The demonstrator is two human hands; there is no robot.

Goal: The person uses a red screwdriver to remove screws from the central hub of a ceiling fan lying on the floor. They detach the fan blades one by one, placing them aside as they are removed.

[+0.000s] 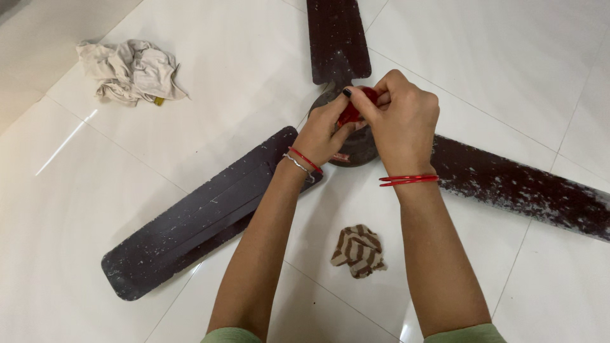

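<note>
A dark brown ceiling fan (197,219) lies flat on the white tiled floor, its three dusty blades spreading from a round hub (356,149). Both my hands are over the hub. My left hand (324,133) and my right hand (400,117) pinch a small red object (351,112) between their fingertips. What the red object is cannot be told. Red bangles are on both wrists.
A crumpled cream cloth (130,70) lies on the floor at the upper left. A small brown-and-white striped rag (358,251) lies between my forearms, near the hub. One fan blade (337,38) points away, another (527,190) runs off to the right.
</note>
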